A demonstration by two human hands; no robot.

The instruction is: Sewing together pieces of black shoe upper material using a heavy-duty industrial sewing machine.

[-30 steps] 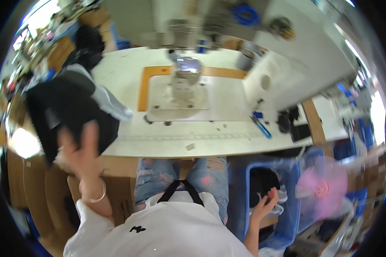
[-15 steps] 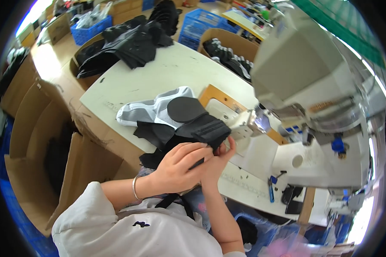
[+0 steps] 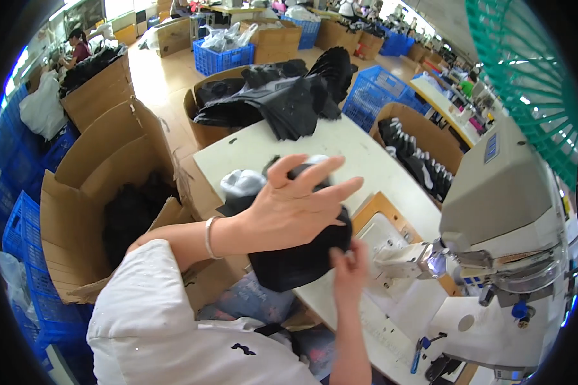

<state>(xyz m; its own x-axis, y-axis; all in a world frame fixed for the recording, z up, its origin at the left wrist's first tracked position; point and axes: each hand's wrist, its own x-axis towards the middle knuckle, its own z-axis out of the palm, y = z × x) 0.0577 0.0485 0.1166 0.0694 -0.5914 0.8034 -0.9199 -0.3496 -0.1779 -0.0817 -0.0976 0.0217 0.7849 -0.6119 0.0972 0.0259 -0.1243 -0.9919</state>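
Note:
A black fabric piece (image 3: 295, 262) hangs over the front edge of the white sewing table, with a bunched white and grey part (image 3: 241, 183) at its far left. My left hand (image 3: 292, 215) is over it with the fingers spread, hiding much of the piece; whether the palm touches it I cannot tell. At the right edge of the black fabric, my right hand (image 3: 351, 266) pinches it between thumb and fingers. Right of my hands is the sewing machine (image 3: 494, 179), its narrow arm (image 3: 404, 260) extending toward the fabric.
Black fabric pieces (image 3: 282, 102) are heaped at the table's far end. An open cardboard box (image 3: 77, 212) stands left, another box (image 3: 446, 144) with black and white pieces beyond the table. A blue-handled tool (image 3: 417, 356) lies near the machine; a green fan (image 3: 533, 83) is upper right.
My left hand has come away from my right and spread its fingers over the fabric. The fabric has turned and shifted away from the machine arm. The view has tilted up.

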